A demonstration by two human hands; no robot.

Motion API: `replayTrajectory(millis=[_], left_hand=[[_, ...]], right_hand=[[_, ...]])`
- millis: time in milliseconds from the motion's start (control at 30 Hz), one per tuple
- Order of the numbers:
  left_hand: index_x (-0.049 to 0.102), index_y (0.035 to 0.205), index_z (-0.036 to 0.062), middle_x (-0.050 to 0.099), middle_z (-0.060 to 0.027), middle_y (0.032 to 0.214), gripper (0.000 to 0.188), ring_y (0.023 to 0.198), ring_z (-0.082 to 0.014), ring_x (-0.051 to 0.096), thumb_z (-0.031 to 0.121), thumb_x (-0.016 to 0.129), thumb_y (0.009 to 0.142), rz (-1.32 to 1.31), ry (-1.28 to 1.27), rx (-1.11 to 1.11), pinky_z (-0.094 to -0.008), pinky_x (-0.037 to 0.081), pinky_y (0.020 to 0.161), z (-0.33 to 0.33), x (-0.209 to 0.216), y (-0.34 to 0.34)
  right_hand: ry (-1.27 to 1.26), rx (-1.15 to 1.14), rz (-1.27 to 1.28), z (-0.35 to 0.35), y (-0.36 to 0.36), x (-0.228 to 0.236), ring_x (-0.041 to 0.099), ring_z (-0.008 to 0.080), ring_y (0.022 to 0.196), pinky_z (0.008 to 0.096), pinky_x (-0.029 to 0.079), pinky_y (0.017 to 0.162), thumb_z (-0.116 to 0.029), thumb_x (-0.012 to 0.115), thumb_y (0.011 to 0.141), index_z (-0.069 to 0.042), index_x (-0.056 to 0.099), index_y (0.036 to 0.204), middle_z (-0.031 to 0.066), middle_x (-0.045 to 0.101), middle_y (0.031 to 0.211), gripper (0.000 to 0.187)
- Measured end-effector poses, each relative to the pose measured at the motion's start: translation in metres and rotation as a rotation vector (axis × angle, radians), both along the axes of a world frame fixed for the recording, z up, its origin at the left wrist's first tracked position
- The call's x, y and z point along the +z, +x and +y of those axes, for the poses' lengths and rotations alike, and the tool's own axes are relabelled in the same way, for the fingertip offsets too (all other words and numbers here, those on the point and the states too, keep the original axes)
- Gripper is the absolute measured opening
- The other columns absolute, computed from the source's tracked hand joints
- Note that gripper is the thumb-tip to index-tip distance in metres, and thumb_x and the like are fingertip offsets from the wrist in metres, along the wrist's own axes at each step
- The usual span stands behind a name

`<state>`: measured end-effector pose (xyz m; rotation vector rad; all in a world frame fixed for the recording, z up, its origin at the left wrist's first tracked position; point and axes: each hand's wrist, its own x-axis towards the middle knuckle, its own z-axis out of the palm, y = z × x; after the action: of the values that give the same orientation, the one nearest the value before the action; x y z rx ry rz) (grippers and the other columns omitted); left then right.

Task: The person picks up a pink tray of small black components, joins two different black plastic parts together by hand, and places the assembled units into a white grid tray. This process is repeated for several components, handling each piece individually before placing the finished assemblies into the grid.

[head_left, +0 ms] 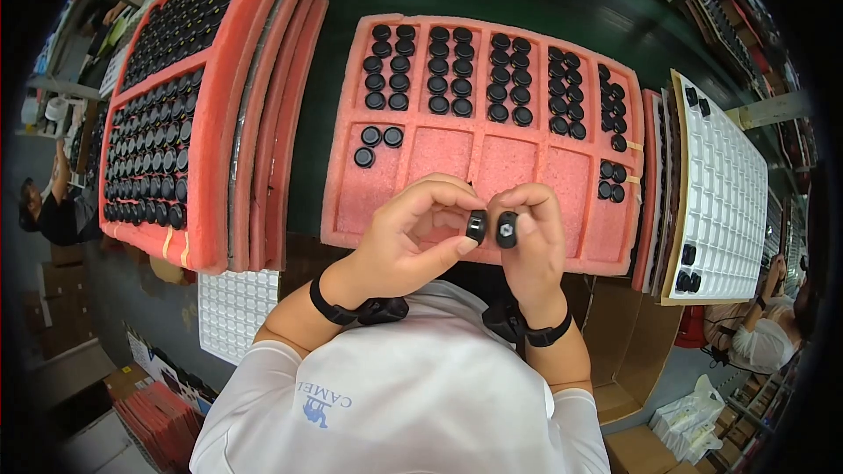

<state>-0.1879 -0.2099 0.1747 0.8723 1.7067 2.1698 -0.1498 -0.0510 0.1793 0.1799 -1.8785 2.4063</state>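
Observation:
Above the near edge of a pink foam tray [349, 123], my two hands meet, each pinching a small black round part. In my left hand [408, 233] one black part [476, 226] is gripped on edge between thumb and fingers. My right hand [536, 241] holds a second black part [507, 230], its light-centred face showing. A narrow gap separates the two parts. The tray's far compartments carry rows of similar black parts [450, 70]. Three more [371, 136] sit in its near left compartment, and several [612, 180] in the near right one.
At left rises a stack of pink foam trays [215, 123] filled with black parts. To the right stands a white plastic tray [720, 184] holding a few black parts. An open cardboard box [623, 342] is below at right. Other people [61, 193] are farther off on both sides.

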Motion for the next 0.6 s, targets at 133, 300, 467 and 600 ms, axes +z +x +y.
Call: replayTrajectory(millis=[133,300,467,600], left_hand=[[0.048,0.111,-0.0063,0.047,-0.0142,0.112,0.034,0.102,-0.0191,0.050,0.001,0.062,0.082,-0.095,0.060,-0.022,-0.0322,0.043,0.090,0.000,0.000,0.001],[0.049,0.112,-0.0059,0.047,-0.0143,0.112,0.033,0.102,-0.0186,0.050,0.002,0.062,0.082,-0.082,0.051,-0.014,-0.0307,0.042,0.088,0.001,-0.002,0.003],[0.048,0.112,-0.0058,0.047,-0.0144,0.112,0.033,0.102,-0.0182,0.049,0.003,0.061,0.083,-0.184,0.163,-0.061,-0.0300,0.042,0.088,0.000,0.001,0.002],[0.048,0.112,-0.0058,0.047,-0.0148,0.111,0.033,0.102,-0.0182,0.049,0.003,0.061,0.083,0.010,0.026,-0.019,-0.0303,0.042,0.088,0.000,-0.003,-0.001]], right_hand=[[-0.097,0.069,0.160,0.004,-0.003,-0.010,0.042,0.0065,0.075,0.0211,0.037,0.070,-0.009,0.043,0.093,-0.001,0.042,0.110,0.0017,0.047,0.088,0.018],[-0.075,0.115,0.052,0.005,-0.003,-0.006,0.040,0.0064,0.072,0.0210,0.036,0.067,-0.008,0.044,0.093,-0.001,0.041,0.109,0.0010,0.045,0.085,0.018],[-0.172,0.142,0.055,0.010,-0.006,-0.012,0.040,0.0064,0.071,0.0205,0.036,0.065,-0.010,0.044,0.093,-0.001,0.041,0.110,0.0006,0.045,0.083,0.019],[-0.149,0.110,0.010,0.000,-0.003,0.001,0.040,0.0068,0.071,0.0210,0.036,0.066,-0.012,0.046,0.093,-0.001,0.041,0.109,0.0007,0.045,0.083,0.020]])
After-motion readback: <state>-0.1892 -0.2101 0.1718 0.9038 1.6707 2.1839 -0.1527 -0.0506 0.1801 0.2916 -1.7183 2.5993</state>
